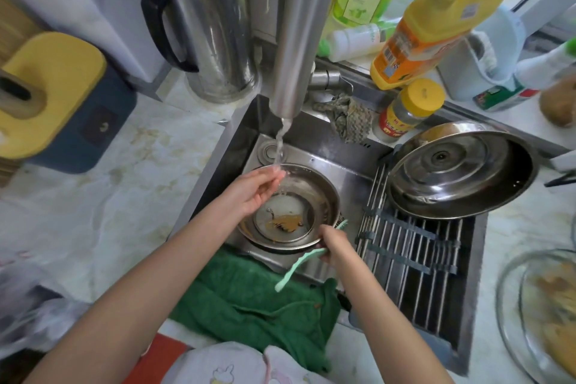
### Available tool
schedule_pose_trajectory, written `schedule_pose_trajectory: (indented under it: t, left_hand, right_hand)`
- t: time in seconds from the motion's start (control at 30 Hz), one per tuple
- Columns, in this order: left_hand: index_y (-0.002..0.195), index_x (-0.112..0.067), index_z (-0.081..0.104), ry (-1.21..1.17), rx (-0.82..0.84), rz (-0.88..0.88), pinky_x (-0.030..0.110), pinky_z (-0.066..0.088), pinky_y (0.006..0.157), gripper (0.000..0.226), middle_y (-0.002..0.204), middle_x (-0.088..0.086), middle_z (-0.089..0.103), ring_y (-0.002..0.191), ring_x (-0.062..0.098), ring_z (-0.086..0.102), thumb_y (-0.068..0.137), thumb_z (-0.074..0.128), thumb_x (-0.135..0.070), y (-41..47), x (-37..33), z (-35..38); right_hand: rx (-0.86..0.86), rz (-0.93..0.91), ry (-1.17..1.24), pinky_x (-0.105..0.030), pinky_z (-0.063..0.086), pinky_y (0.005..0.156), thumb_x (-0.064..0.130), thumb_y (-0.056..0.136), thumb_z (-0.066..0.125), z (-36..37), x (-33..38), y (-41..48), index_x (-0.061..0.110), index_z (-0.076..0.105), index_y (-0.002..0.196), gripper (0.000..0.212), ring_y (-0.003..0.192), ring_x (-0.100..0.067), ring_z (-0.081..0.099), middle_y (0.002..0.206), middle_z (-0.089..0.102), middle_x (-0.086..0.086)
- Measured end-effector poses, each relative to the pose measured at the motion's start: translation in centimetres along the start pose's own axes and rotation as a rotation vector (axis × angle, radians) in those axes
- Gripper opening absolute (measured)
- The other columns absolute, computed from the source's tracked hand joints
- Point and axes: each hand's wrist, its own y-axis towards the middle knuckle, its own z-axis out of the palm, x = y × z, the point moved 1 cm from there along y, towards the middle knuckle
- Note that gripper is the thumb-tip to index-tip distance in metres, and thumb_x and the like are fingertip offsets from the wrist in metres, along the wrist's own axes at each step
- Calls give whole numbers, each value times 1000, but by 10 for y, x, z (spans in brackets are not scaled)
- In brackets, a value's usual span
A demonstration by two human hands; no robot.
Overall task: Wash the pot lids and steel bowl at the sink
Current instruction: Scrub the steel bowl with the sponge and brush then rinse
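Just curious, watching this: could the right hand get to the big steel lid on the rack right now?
Probably yes. The big steel lid lies uncovered on the rack beside the right hand, with nothing between; but that hand grips a green brush.

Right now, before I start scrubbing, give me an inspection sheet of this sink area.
Surface: stained marble counter; steel sink with a rack across its right half.
Job's things: steel bowl in the sink, with a small glass lid carrying brown residue inside it; big steel lid inside up on the rack; blurred glass lid on the right counter.
Clutter: green towel, rag, orange detergent bottle, yellow-capped jar.
Grippers: left hand open under the running water; right hand grips a green brush.
Cables: nothing seen.
Surroundings: steel flask, yellow-and-blue box.
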Motion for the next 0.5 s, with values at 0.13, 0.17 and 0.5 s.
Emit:
schedule_pose_trajectory:
  t: [0.13, 0.17, 0.5]
  left_hand:
    - [79, -10, 59, 301, -133, 79, 10, 32, 34, 20, 55, -5, 51, 37, 0, 42, 85, 72, -24, -1, -6, 13]
    - [75, -13, 56, 380, -174, 136, 14, 32, 37, 27, 53, -5, 46, 39, 2, 39, 88, 69, -32, -1, -9, 12]
    - [147, -17, 19, 842, -276, 253, 47, 48, 96, 79, 143, 7, 37, 125, 28, 46, 87, 68, -31, -20, -18, -46]
  right_hand:
    - [27, -1, 89, -19, 37, 44, 4, 86, 44, 2, -7, -8, 11, 44, 95, 11, 38, -13, 44, 43, 44, 0]
    - [21, -11, 100, -19, 36, 44, 4, 86, 43, 3, -9, -11, 12, 43, 91, 9, 36, -12, 43, 42, 43, 1]
    - [93, -287, 226, -18, 26, 34, -6, 79, 39, -24, 16, -59, 7, 41, 94, 19, 34, -9, 32, 57, 38, -4]
